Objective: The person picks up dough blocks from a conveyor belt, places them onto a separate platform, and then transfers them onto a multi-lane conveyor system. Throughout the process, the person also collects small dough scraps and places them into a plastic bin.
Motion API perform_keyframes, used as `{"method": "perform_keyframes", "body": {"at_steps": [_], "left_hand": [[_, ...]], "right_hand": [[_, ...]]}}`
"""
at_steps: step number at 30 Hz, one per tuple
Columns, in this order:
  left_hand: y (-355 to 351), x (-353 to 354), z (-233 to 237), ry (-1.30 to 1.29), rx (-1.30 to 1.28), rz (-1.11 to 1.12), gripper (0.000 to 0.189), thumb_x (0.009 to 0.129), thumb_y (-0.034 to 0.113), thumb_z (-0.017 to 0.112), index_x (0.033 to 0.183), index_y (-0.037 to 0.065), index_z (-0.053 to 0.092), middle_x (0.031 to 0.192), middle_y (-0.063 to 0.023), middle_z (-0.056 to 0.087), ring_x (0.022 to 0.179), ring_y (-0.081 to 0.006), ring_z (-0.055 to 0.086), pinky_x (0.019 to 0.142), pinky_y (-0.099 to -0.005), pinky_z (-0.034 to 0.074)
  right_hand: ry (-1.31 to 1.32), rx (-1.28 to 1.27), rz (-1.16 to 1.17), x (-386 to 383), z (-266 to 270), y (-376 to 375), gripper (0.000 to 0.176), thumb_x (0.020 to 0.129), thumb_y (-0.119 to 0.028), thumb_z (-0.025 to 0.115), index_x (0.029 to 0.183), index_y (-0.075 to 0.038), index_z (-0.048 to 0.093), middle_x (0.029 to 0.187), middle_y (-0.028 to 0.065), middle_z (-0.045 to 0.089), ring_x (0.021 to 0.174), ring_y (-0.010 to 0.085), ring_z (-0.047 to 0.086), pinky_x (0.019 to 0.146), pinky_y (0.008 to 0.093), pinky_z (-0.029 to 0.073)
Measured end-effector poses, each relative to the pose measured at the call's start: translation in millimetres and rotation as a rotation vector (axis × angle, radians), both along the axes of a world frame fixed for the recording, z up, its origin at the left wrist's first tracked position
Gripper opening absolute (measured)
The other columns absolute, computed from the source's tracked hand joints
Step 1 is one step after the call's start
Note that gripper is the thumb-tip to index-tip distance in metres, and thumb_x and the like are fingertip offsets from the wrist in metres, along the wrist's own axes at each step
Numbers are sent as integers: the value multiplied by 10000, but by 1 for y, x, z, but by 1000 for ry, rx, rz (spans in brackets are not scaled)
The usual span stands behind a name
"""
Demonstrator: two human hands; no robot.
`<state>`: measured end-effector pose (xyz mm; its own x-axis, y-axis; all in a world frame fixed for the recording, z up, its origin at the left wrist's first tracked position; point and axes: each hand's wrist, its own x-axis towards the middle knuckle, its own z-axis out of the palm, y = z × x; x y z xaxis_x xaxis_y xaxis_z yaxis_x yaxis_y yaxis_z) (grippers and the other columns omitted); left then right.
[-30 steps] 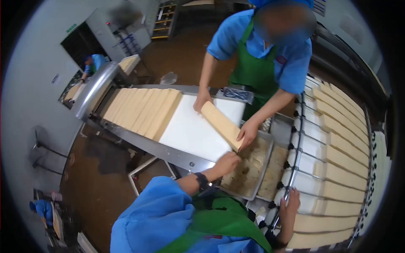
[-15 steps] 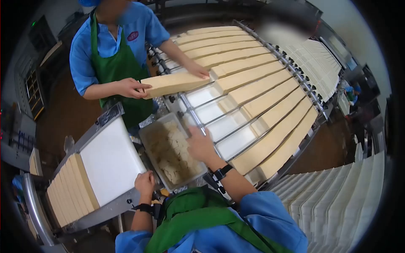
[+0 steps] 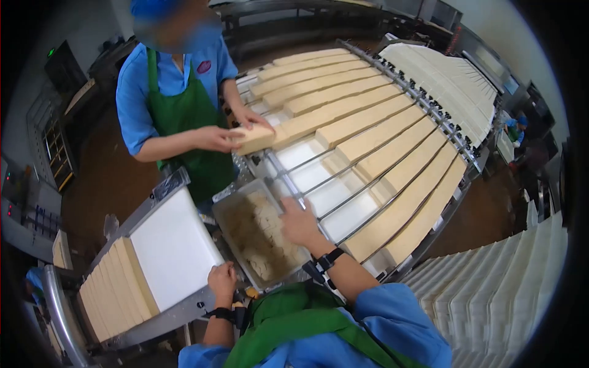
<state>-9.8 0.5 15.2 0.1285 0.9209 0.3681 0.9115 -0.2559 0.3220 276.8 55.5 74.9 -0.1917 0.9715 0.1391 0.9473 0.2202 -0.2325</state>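
Note:
My left hand (image 3: pixel 222 279) is curled into a loose fist at the near corner of the white conveyor belt (image 3: pixel 178 245); I make out nothing in it. Holding nothing that shows, my right hand (image 3: pixel 299 222) is by the metal end bar of the railed table (image 3: pixel 353 211), over the right side of a grey bin (image 3: pixel 265 283). Its fingers look slightly bent and apart. Crumbly pale scraps (image 3: pixel 254 230) lie in the bin. Long cream-coloured slabs (image 3: pixel 368 147) lie between the table's rods. Across from me, a co-worker's hands (image 3: pixel 224 138) hold the end of one slab (image 3: pixel 254 140).
Several slabs (image 3: pixel 116 285) stand packed together at the belt's left end. Stacked white ridged sheets (image 3: pixel 491 288) rise at my right. Beyond the table is a white slatted surface (image 3: pixel 445 80). A metal roller (image 3: pixel 64 319) is at the far left.
The co-worker's slab has gone rightward onto the railed table, leaving its near end in their hands. My own hands keep about the same places, while the view has shifted slightly.

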Motion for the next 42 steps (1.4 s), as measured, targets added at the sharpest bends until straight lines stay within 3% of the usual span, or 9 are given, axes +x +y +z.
{"method": "perform_keyframes", "body": {"at_steps": [7, 15, 18, 22, 25, 29, 32, 38, 42], "left_hand": [[-1, -4, -5, -39, -11, -19, 96, 685, 84, 632, 762, 125, 672, 682, -56, 628, 659, -249, 567, 610, -370, 462], [-9, -26, 16, -356, -88, -121, 127, 747, 37, 589, 842, 61, 670, 696, -94, 595, 710, -271, 554, 658, -365, 457], [-18, -53, 21, -441, -46, -35, 145, 785, 25, 565, 906, 32, 645, 787, -123, 594, 779, -301, 558, 715, -366, 460], [-38, -109, 19, -490, -5, 288, 261, 809, 75, 575, 1064, 20, 587, 995, -186, 567, 984, -351, 531, 836, -403, 445], [-47, -163, -4, -250, 102, 713, 499, 804, 186, 623, 1223, -21, 447, 1184, -238, 474, 1106, -405, 447, 918, -458, 396], [-64, -240, -34, -200, -149, 1244, 804, 748, 376, 699, 1304, -50, 304, 1262, -305, 368, 1124, -476, 402, 988, -492, 324], [-61, -266, -12, -329, -358, 1166, 840, 734, 422, 707, 1290, -61, 302, 1250, -261, 374, 1102, -440, 415, 932, -474, 381], [-46, -267, -18, -59, -424, 1130, 739, 738, 434, 697, 1203, -45, 378, 1098, -226, 452, 932, -385, 514, 772, -419, 469], [-44, -267, -9, -59, -473, 1077, 706, 738, 440, 693, 1145, -59, 405, 1079, -207, 468, 887, -371, 537, 735, -401, 484]], "right_hand": [[34, 25, -1, 1, -10, 4, 358, 717, -315, 657, 1006, -105, 660, 1397, 136, 359, 1336, 259, 275, 1045, 598, 203], [80, -64, -10, 4, -9, 6, 399, 711, -345, 670, 1045, -127, 653, 1389, 149, 365, 1332, 274, 290, 1046, 603, 184], [140, -261, -56, -6, 17, 14, 434, 733, -364, 655, 1085, -111, 638, 1378, 172, 372, 1326, 295, 288, 1035, 621, 164], [309, -126, -55, -6, -21, 30, 423, 738, -322, 680, 1095, -103, 617, 1374, 198, 362, 1281, 344, 341, 1016, 620, 192], [164, 20, 27, -54, -4, 37, 394, 737, -281, 689, 1069, -82, 615, 1283, 213, 451, 1201, 381, 409, 1020, 521, 264], [223, -50, 305, -126, -30, 68, 391, 741, -271, 681, 1057, -56, 604, 1187, 217, 525, 1150, 396, 443, 1011, 479, 297], [221, -66, 427, -203, -47, 83, 417, 748, -278, 668, 1072, -29, 588, 1202, 231, 515, 1159, 398, 431, 1012, 487, 297], [39, -224, 382, -355, -85, 108, 709, 791, -387, 626, 1351, -29, 380, 1389, 241, 326, 1293, 390, 267, 1052, 496, 224], [47, -271, 364, -454, -86, 124, 705, 855, -460, 526, 1416, -95, 305, 1474, 231, 181, 1330, 383, 224, 1070, 500, 201]]}}
